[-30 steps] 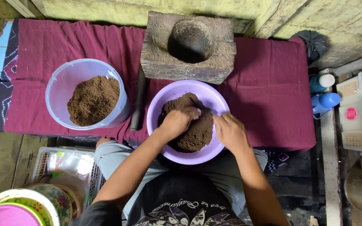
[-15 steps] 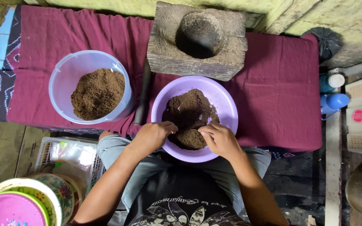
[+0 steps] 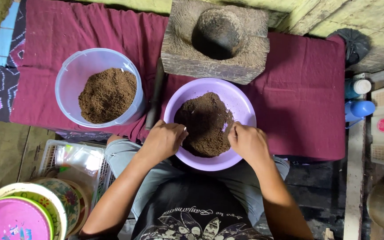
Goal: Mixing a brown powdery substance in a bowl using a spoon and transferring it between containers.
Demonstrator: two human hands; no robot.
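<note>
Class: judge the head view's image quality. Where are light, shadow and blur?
Head view: soft even daylight; purple bowl and brown powder sharp; mortar hollow in deep shadow; both hands, left hand and right hand, without motion blur; the right edge dim.

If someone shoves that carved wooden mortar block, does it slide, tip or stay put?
The wooden mortar block probably stays put: it looks thick, squat and heavy. Tipping seems unlikely, since its base is broad and flat. The maroon cloth beneath may bunch rather than let it slide.

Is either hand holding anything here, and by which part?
Both hands, left hand and right hand, press into the brown powder in the purple bowl; whether they grip any cannot be told.
</note>
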